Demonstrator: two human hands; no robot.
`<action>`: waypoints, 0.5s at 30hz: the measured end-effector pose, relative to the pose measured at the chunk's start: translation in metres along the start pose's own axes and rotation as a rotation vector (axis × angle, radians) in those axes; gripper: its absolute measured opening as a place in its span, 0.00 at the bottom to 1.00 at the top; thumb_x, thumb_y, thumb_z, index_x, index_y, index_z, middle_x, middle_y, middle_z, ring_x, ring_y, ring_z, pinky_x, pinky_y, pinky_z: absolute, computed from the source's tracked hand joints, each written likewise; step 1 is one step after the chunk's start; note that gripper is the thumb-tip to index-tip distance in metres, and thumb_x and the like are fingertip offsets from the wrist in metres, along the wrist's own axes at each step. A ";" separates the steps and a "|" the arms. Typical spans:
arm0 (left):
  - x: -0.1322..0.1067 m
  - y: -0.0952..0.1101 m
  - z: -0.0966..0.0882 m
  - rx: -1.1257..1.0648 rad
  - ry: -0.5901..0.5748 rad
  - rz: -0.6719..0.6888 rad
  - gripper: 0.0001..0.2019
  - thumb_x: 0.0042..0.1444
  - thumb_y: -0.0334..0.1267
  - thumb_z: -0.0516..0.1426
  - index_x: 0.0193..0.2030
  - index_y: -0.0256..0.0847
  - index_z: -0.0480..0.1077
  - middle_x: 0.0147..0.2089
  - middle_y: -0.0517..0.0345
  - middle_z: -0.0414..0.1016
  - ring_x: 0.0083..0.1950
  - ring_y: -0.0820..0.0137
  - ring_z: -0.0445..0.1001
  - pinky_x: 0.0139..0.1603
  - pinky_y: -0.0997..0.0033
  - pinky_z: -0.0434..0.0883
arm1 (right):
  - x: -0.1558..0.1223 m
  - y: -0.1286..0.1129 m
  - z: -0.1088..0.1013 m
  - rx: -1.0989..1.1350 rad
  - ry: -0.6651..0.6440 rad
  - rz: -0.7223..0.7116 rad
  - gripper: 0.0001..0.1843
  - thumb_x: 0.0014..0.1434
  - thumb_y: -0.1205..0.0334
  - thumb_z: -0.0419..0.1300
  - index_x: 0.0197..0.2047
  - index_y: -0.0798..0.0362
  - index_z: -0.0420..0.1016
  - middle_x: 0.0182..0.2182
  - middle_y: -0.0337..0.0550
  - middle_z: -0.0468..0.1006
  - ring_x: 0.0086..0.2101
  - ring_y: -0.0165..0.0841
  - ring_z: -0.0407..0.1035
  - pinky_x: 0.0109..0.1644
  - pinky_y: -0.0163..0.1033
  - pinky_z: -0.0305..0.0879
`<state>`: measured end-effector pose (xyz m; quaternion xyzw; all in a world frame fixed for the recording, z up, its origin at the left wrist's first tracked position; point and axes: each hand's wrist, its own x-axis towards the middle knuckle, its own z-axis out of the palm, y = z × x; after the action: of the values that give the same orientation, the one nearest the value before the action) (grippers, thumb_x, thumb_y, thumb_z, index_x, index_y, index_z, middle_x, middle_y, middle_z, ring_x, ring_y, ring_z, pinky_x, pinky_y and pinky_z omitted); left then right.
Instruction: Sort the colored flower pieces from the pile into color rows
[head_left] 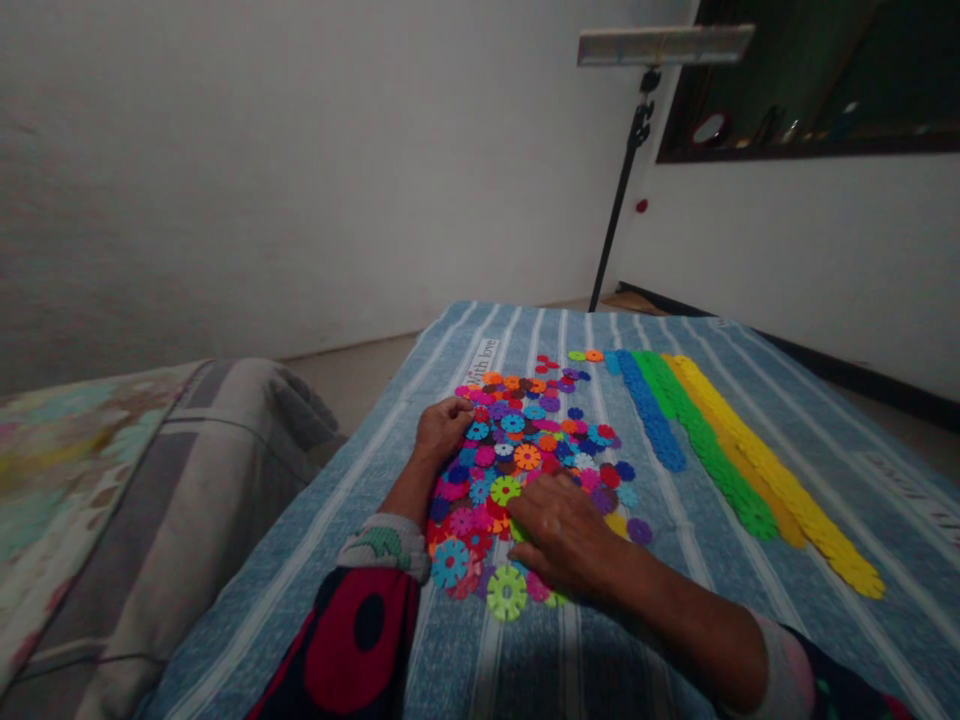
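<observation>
A loose pile of flower-shaped plastic discs (527, 457) in many colours lies on the striped cloth. At the pile's left edge rests my left hand (444, 432), its fingers bent and drawn together; whatever may be between them is hidden. My right hand (559, 525) reaches over the near right part of the pile with curled fingers, and its fingertips are out of sight among the discs. A lime-green disc (505, 489) shows just beside its knuckles. Closer to me, another lime-green disc (507, 592) lies flat next to a light blue disc (450, 563).
Right of the pile, overlapping discs form long rows: a blue row (651, 415), a green row (705, 450) and a yellow row (795, 490). Small red pieces (547, 364) lie at the far side. A lamp stand (621, 190) rises behind the table; a draped surface (225, 480) stands left.
</observation>
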<state>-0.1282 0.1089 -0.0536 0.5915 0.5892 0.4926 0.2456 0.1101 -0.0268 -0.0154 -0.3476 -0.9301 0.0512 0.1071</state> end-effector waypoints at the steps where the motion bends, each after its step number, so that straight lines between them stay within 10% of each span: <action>1: 0.000 0.000 0.000 0.001 -0.001 0.001 0.13 0.41 0.44 0.59 0.31 0.38 0.77 0.29 0.57 0.78 0.32 0.66 0.73 0.36 0.69 0.69 | 0.000 0.000 0.001 -0.001 -0.003 -0.001 0.15 0.59 0.52 0.64 0.44 0.53 0.72 0.40 0.47 0.75 0.42 0.41 0.65 0.46 0.46 0.57; 15: 0.000 0.005 -0.003 -0.016 -0.011 -0.035 0.14 0.40 0.47 0.59 0.29 0.38 0.75 0.24 0.62 0.73 0.28 0.69 0.70 0.33 0.71 0.66 | 0.004 0.006 0.010 -0.035 0.087 -0.122 0.06 0.60 0.68 0.55 0.40 0.54 0.72 0.35 0.45 0.73 0.37 0.36 0.63 0.40 0.41 0.55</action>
<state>-0.1290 0.1071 -0.0482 0.5817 0.5940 0.4898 0.2623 0.1090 -0.0199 -0.0255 -0.2938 -0.9448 0.0132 0.1442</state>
